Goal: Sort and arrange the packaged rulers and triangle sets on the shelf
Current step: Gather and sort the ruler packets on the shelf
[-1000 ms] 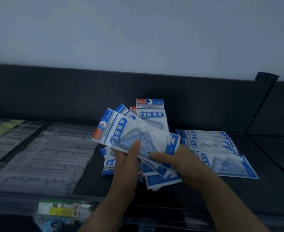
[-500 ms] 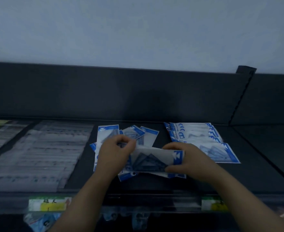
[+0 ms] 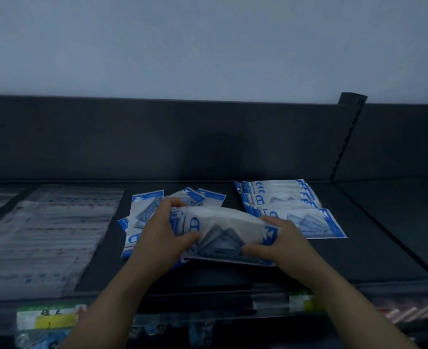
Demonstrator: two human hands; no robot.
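Squaring step in hand: left hand (image 3: 161, 239) and right hand (image 3: 281, 241) have fingers clamped on opposite ends of a triangle-set bundle (image 3: 223, 234) above the shelf (image 3: 359, 253). Next, it likely joins the ordered row (image 3: 288, 207) beyond the right fingers.

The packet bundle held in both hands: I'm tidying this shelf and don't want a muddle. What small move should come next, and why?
Probably carry the bundle a little right and lay it on the fanned row of matching packets. The left hand and right hand grip its two ends, and that row shares its blue-and-white packaging and lies the same way.
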